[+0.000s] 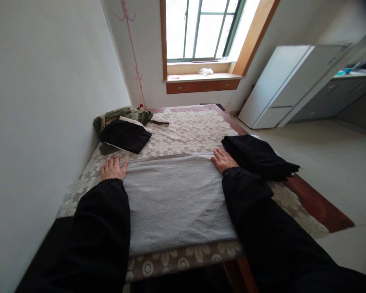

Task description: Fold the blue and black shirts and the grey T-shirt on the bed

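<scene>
A folded grey cloth garment (177, 199) lies spread flat across the near part of the table; its exact kind does not show. At its far left corner rests my left hand (113, 169), fingers spread, partly on the tablecloth. My right hand (224, 160) lies flat on the far right corner with fingers stretched out. Neither hand grips anything. Just right of my right hand sits a stack of folded black clothes (258, 156). Beyond my left hand is a folded black garment (126, 135), lying against an olive green garment or bag with a strap (129, 112).
A floral tablecloth (186, 128) covers the reddish wooden table (320, 201). On the left the wall (49, 89) borders the table. Behind stand a pink coat rack (132, 53) and a window sill (198, 77). To the right are a white fridge (280, 89) and grey cabinets (326, 97).
</scene>
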The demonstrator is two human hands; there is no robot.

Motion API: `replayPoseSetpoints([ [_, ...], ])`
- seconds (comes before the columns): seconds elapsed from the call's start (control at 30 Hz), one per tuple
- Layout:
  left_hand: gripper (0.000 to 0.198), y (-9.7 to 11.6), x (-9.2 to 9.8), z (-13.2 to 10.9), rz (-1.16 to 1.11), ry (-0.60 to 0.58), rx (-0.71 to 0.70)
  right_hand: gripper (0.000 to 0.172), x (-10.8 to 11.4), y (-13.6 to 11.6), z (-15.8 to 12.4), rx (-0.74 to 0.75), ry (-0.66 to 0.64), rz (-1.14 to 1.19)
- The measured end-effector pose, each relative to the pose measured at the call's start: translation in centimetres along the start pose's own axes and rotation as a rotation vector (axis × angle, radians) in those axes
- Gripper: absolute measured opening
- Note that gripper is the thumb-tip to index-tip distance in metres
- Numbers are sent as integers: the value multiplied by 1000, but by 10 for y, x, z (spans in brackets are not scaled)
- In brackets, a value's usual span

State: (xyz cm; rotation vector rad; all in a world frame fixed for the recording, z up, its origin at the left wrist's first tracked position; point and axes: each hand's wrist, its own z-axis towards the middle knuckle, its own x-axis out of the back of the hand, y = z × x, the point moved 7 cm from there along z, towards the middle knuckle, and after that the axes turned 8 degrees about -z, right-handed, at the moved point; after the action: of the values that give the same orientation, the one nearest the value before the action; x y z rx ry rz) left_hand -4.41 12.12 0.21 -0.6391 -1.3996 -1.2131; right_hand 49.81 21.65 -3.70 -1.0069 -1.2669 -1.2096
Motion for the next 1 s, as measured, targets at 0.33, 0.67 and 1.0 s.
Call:
replayPoseSetpoints([
  [0.33,70,0,2,-2,-28,-16,1,63,0,-2,2,16,-31,-52],
  [0.67,74,1,3,-3,-39,-28,6,63,0,-1,1,4,-31,-21],
  [1.0,79,-2,0,0,0,-36,12,69,-2,-1,7,-25,-112,-27],
])
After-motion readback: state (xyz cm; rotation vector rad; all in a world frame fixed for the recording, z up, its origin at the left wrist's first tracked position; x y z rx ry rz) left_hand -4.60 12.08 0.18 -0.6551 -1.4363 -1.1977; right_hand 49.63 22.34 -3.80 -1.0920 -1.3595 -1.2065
